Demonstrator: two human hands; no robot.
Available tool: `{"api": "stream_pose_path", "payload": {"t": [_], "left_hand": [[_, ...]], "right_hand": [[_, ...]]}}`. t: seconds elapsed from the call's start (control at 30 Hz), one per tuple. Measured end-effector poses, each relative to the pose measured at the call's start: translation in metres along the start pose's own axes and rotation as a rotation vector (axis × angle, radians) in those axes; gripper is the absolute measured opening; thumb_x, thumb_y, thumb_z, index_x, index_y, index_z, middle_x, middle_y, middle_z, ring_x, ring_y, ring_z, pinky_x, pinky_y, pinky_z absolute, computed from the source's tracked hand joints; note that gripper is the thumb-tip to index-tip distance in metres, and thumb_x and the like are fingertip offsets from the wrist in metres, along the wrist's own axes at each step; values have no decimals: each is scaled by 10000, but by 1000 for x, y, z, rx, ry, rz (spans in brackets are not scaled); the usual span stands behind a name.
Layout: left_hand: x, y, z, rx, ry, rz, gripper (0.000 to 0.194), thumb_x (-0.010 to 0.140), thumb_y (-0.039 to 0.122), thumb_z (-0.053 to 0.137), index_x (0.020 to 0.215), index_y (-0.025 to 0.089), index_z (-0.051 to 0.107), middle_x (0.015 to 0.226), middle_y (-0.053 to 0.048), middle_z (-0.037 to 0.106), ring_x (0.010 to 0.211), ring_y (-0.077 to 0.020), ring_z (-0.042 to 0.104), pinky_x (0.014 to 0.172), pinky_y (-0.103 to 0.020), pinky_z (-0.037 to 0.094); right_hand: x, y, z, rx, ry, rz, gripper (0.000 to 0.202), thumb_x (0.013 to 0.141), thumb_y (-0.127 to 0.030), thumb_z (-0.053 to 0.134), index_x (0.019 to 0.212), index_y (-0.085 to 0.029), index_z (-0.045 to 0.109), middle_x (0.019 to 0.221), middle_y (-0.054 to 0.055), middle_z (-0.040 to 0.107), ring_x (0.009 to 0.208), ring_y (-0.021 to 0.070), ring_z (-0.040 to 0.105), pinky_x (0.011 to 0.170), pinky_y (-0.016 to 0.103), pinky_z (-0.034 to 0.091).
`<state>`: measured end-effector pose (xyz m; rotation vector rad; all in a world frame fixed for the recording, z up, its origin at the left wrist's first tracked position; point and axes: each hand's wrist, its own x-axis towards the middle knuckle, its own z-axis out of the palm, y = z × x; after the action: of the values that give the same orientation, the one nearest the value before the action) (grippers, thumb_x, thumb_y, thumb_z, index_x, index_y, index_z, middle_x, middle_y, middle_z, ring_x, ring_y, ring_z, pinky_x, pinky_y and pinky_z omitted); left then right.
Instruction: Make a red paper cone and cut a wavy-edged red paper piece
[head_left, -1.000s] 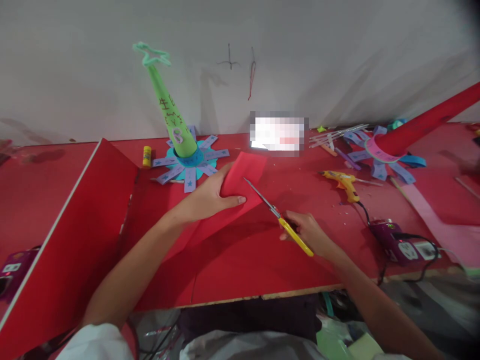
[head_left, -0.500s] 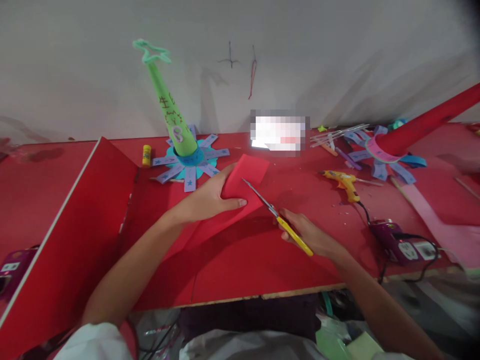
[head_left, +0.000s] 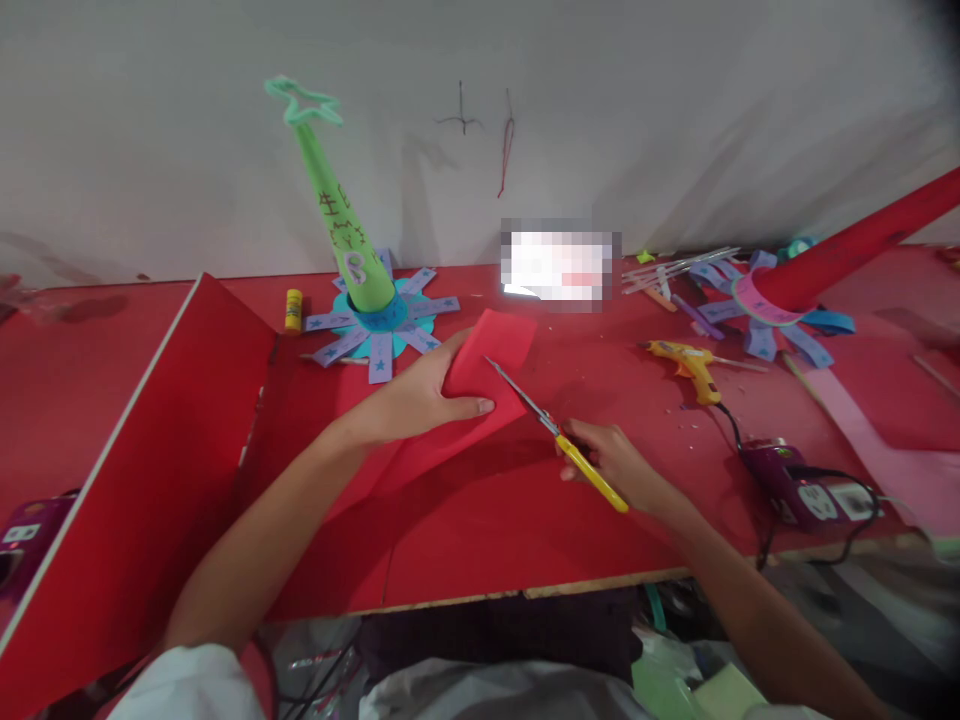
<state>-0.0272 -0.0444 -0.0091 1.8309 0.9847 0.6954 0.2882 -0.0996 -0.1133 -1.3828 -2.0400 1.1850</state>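
Observation:
My left hand (head_left: 442,390) is closed on a red paper sheet (head_left: 496,345), thumb on the near face and the other fingers behind it. The sheet is bent, and its long lower part slopes down to the left over the table. In my right hand (head_left: 611,460) are yellow-handled scissors (head_left: 589,470), their blades pointing up and left across the sheet. Whether the blades bite into the paper or lie over it, I cannot tell. Behind my left hand stands a green paper cone hat (head_left: 345,235) with a blue band and purple strips around its base.
A yellow hot glue gun (head_left: 686,365) lies right of my right hand, its cord running by a purple power strip (head_left: 795,490). A red divider board (head_left: 150,450) stands on the left, near a glue stick (head_left: 293,311). A red cone hat (head_left: 862,245) lies far right.
My right hand and the scissors have shifted very slightly to the right. The left hand and the red paper look practically still.

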Motion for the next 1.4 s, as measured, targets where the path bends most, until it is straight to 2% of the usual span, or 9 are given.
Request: {"api": "stream_pose_path", "payload": {"t": [0.2,0.4,0.5,0.63,0.73,0.97,1.17,1.3,1.4], "left_hand": [[-1,2,0,54,56,-3,714,948,449,734,1575,170,535,1637,-147,581,1500,-363,562,1307,-502,419],[-1,-7,4,-55,144,5,674,946,430,757,1544,189,557,1585,-161,623,1394,-354,660,1207,-508,531],[-1,-10,5,-93,168,-14,677,924,427,783,1522,192,570,1526,-164,665,1327,-360,703,1158,-527,568],[0,-8,5,-76,180,-14,675,912,418,783,1517,203,572,1525,-166,667,1330,-367,699,1145,-550,574],[0,-8,6,-73,176,-7,664,911,419,783,1508,216,576,1518,-152,673,1332,-355,697,1140,-534,579],[-2,-7,8,-177,139,-34,745,892,406,803,1548,180,532,1288,-155,776,1289,-358,725,1111,-538,596],[-2,-5,10,-151,141,-16,735,893,393,803,1545,176,544,1542,-186,641,1340,-368,696,1141,-527,583],[-2,-6,9,-153,119,-1,725,894,391,800,1543,198,542,1554,-171,635,1314,-349,711,1119,-506,600],[-3,-6,6,-139,99,-18,743,896,379,796,1565,207,520,1531,-167,660,1304,-340,714,1120,-514,596]], "right_hand": [[0,-5,-2,-21,18,21,516,869,-625,771,727,-243,455,605,-63,452,567,124,398,563,264,293],[-1,-1,3,-15,69,5,511,833,-603,819,732,-237,476,605,-74,415,567,117,363,550,254,275],[-2,-1,3,4,37,18,447,843,-572,811,775,-228,534,630,-56,491,578,127,418,558,255,309],[-4,-6,-1,79,-83,33,343,919,-535,723,944,-208,623,764,6,655,634,155,535,593,265,399],[-5,-10,-4,71,-109,18,344,928,-523,734,1041,-208,651,808,16,681,664,168,570,626,276,452],[-8,-8,-7,74,-132,-12,415,965,-565,717,1201,-227,674,914,39,698,793,206,630,741,307,543],[-7,-13,-7,99,-147,-29,447,980,-637,678,1150,-224,650,909,42,684,800,204,617,749,308,544],[-2,-17,-6,109,-178,-39,524,966,-729,638,1044,-211,616,869,35,650,733,184,571,679,297,498],[0,-15,-6,101,-142,-42,561,913,-767,676,969,-213,602,840,26,632,723,183,546,651,294,455]]}}
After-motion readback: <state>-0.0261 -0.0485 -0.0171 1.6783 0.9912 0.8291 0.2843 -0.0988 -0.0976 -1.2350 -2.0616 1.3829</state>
